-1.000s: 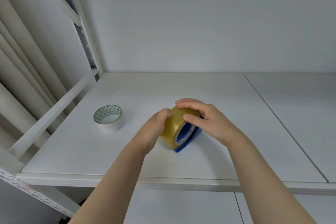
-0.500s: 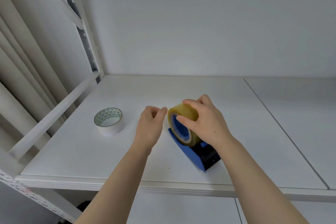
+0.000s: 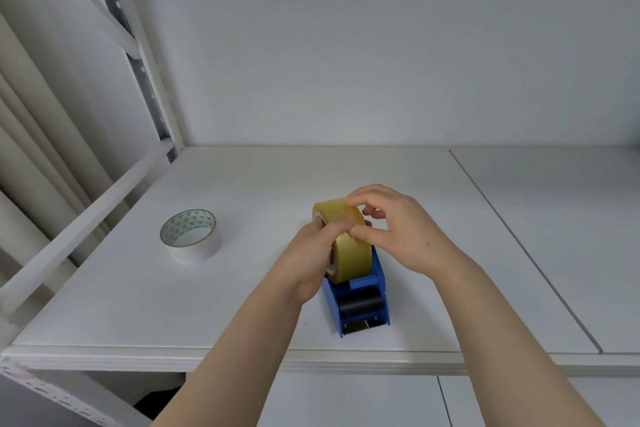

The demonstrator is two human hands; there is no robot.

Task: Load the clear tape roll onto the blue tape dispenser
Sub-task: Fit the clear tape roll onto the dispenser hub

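Observation:
The clear, yellowish tape roll (image 3: pixel 349 253) stands upright in the blue tape dispenser (image 3: pixel 360 305), which rests on the white shelf (image 3: pixel 242 305) with its black roller and toothed cutter pointing toward me. My left hand (image 3: pixel 311 260) holds the roll's left side, thumb and fingers on its outer band. My right hand (image 3: pixel 394 232) is at the roll's top right, its fingertips pinching at the tape surface next to my left thumb. The roll's core is hidden by my left hand.
A second tape roll (image 3: pixel 188 236), white with a green triangle pattern inside, lies flat on the shelf to the left. A white slanted shelf rail (image 3: pixel 86 218) and upright post run along the left side. The wall stands close behind.
The dispenser has turned so its cutter end faces me. My left hand has moved from beside the roll onto it. My right hand has shifted to the roll's top right.

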